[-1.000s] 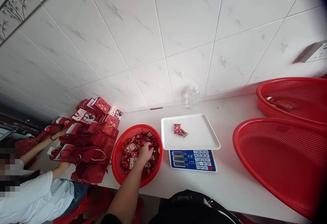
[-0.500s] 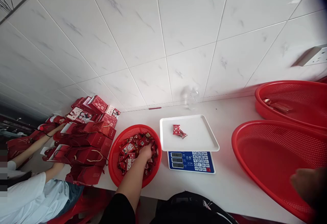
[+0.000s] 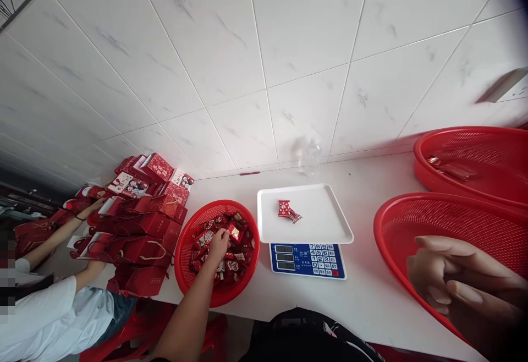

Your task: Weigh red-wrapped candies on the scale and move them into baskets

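My left hand (image 3: 218,245) is over the red basket (image 3: 180,271) of wrapped sweets, its thumb and fingers pinched at the edge of a shiny red-and-gold wrapped sweet (image 3: 235,232). Many other red-wrapped sweets (image 3: 232,266) lie beneath it. At the right, close to the camera, my right hand (image 3: 457,277) hovers in front of a big red basket (image 3: 396,208). Its fingers are loosely bent and apart, and nothing shows in them. Two red wrapped sweets (image 3: 284,208) rest on the white tray (image 3: 317,224) of a blue-panelled scale (image 3: 308,261).
Red gift boxes (image 3: 140,224) crowd the left of the table, where a co-worker's arms (image 3: 61,235) reach among them. Another red basket (image 3: 490,142) with a few wrapped items stands at the back right. A clear plastic container (image 3: 312,158) is by the tiled wall.
My left hand has drawn up and leftward from within the sweets, with a red-and-gold one at its fingertips. My right hand has risen further into view and its fingers have loosened.
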### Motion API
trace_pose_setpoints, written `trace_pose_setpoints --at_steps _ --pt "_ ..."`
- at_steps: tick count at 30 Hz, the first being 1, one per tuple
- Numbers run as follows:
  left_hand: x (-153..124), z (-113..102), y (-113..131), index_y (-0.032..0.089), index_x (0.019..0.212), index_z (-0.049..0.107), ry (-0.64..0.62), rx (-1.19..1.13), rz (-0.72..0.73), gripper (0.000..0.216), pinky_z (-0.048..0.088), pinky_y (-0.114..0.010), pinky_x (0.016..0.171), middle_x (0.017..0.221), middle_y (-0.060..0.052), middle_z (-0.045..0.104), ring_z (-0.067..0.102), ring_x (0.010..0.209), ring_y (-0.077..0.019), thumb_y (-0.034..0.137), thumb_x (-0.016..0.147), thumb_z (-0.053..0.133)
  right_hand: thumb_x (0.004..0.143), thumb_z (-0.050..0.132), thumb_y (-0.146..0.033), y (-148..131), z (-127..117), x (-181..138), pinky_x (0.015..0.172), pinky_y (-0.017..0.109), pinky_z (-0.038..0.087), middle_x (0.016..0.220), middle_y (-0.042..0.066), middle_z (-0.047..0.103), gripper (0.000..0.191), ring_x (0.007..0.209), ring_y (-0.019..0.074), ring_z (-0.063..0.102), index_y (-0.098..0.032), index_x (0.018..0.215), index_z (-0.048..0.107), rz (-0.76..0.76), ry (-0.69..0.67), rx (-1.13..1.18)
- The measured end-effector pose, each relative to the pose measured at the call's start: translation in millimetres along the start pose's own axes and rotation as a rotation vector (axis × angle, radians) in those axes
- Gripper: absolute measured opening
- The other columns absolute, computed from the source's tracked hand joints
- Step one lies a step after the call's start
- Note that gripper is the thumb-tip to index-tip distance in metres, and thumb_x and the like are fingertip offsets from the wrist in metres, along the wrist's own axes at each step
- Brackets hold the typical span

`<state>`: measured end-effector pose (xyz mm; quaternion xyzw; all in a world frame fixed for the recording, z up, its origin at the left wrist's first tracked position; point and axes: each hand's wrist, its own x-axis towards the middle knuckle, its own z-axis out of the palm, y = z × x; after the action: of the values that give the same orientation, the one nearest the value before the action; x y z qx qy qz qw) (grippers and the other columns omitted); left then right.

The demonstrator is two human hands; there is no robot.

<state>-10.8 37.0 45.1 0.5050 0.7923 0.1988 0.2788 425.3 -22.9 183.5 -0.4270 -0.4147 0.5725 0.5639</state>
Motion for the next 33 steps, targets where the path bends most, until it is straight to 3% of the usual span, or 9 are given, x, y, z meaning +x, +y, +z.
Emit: trace_pose_setpoints --at_steps 3,6,10,13,19,25,28,33 --pt "-8.9 1.0 25.4 0.021 0.078 0.050 0.004 -0.262 0.031 0.034 0.042 -0.022 0.053 0.058 0.003 0.051 0.054 0.057 -0.0134 0.050 0.084 0.033 0.075 0.062 -0.035 -7.2 10.8 3.6 0.044 0.025 0.035 0.053 -0.001 0.047 0.028 0.048 0.0121 0.044 -0.032 0.102 0.061 -0.009 -0.154 0.105" --pt "-14.5 12.5 61.9 0.020 0.081 0.052 -0.074 -0.496 0.069 0.033 0.042 -0.022 0.051 0.059 0.003 0.052 0.054 0.056 -0.0130 0.051 0.080 0.040 0.074 0.062 -0.035 -9.0 12.8 2.9 0.042 0.022 0.035 0.055 0.000 0.050 0.027 0.047 0.0107 0.044 -0.029 0.101 0.062 0.007 -0.185 0.132" --pt "-12.7 42.8 104.6 0.021 0.077 0.052 -0.260 -0.335 0.161 0.031 0.039 -0.020 0.048 0.056 0.004 0.051 0.049 0.051 -0.0107 0.048 0.082 0.038 0.072 0.065 -0.038 -15.9 19.4 -2.6 0.044 0.021 0.037 0.054 -0.001 0.050 0.027 0.047 0.0098 0.043 -0.029 0.097 0.064 0.047 -0.167 0.131" --pt "-5.6 63.6 123.0 0.021 0.073 0.052 -0.330 -0.195 0.215 0.027 0.037 -0.020 0.049 0.054 0.004 0.049 0.047 0.050 -0.0105 0.045 0.081 0.042 0.066 0.069 -0.042 -24.2 26.5 -10.2 0.046 0.020 0.035 0.053 -0.002 0.049 0.029 0.048 0.0086 0.041 -0.030 0.093 0.065 0.111 -0.067 0.143" --pt "3.4 77.6 143.5 0.023 0.085 0.048 -0.151 0.068 0.249 0.019 0.036 -0.022 0.055 0.067 0.002 0.056 0.053 0.062 -0.0139 0.041 0.079 0.051 0.063 0.071 -0.044 -27.8 23.6 -20.1 0.045 0.021 0.033 0.052 -0.002 0.048 0.032 0.049 0.0096 0.038 -0.028 0.090 0.065 0.122 0.065 0.137" --pt "-9.0 93.5 163.3 0.022 0.081 0.052 -0.267 0.085 0.458 0.004 0.037 -0.022 0.059 0.076 0.001 0.059 0.054 0.068 -0.0132 0.025 0.079 0.051 0.072 0.065 -0.039 -15.3 8.8 -13.1 0.043 0.022 0.035 0.056 -0.001 0.051 0.026 0.048 0.0107 0.042 -0.030 0.096 0.063 0.030 -0.084 0.082" --pt "-8.6 94.1 159.0 0.020 0.076 0.055 -0.203 0.125 0.494 0.014 0.039 -0.024 0.065 0.083 -0.002 0.059 0.054 0.074 -0.0145 0.025 0.083 0.045 0.073 0.064 -0.039 -12.1 6.4 -9.9 0.043 0.022 0.036 0.058 -0.001 0.051 0.026 0.049 0.0111 0.044 -0.029 0.097 0.063 0.014 -0.090 0.037" --pt "5.1 79.0 133.5 0.019 0.072 0.056 -0.129 0.173 0.392 0.022 0.038 -0.026 0.065 0.076 -0.003 0.057 0.054 0.073 -0.0163 0.030 0.085 0.043 0.072 0.065 -0.040 -4.7 7.5 -4.3 0.042 0.023 0.036 0.058 -0.001 0.050 0.029 0.049 0.0107 0.044 -0.025 0.096 0.063 0.040 -0.088 0.004"
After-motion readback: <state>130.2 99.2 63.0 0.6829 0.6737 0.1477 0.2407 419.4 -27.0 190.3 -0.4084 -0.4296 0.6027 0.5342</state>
